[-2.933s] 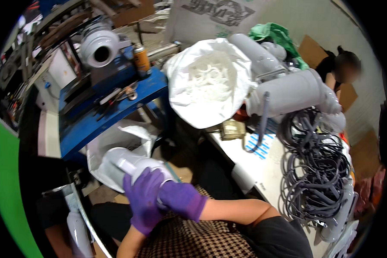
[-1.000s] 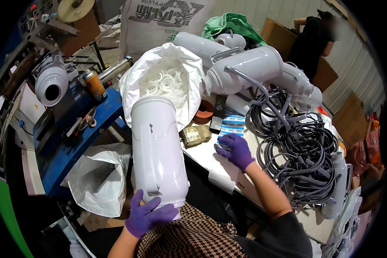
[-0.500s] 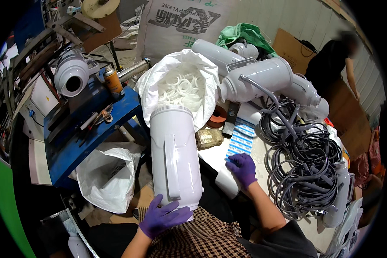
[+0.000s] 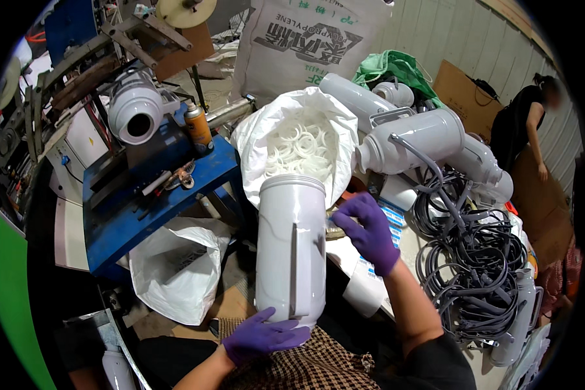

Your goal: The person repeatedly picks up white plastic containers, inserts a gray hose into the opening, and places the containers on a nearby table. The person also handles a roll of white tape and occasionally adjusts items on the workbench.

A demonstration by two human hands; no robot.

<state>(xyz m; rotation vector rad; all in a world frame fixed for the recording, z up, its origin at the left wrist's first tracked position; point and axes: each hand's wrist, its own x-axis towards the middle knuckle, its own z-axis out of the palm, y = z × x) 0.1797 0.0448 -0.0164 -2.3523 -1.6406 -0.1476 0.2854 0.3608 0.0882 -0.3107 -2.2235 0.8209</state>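
A glossy light-grey thermos casing (image 4: pixel 276 250) stands tilted against my lap, its long side handle (image 4: pixel 299 270) toward me. My left hand (image 4: pixel 263 338), in a purple glove, lies across its lower end with fingers stretched and slightly apart. Close to the casing's right side, my purple-gloved right hand (image 4: pixel 369 231) is raised with thumb and forefinger pinched together. Anything between those fingertips is too small to make out. Behind that hand lies a sheet of blue-and-white labels (image 4: pixel 394 220), partly covered. Beyond the casing's ribbed top sits a white sack (image 4: pixel 248 143) of white plastic rings (image 4: pixel 298 148).
Tangled grey straps (image 4: pixel 461 260) and more grey thermos casings (image 4: pixel 416 140) crowd the right side. At left, a blue bench (image 4: pixel 114 237) carries a spray can (image 4: pixel 198 130) and another casing (image 4: pixel 136 107). A white bag (image 4: pixel 175 273) hangs below. A person (image 4: pixel 520 123) stands far right.
My right hand has lifted off the label sheet and moved up toward the casing's right side. My left hand stays on the casing's lower end. The whole view has shifted slightly.
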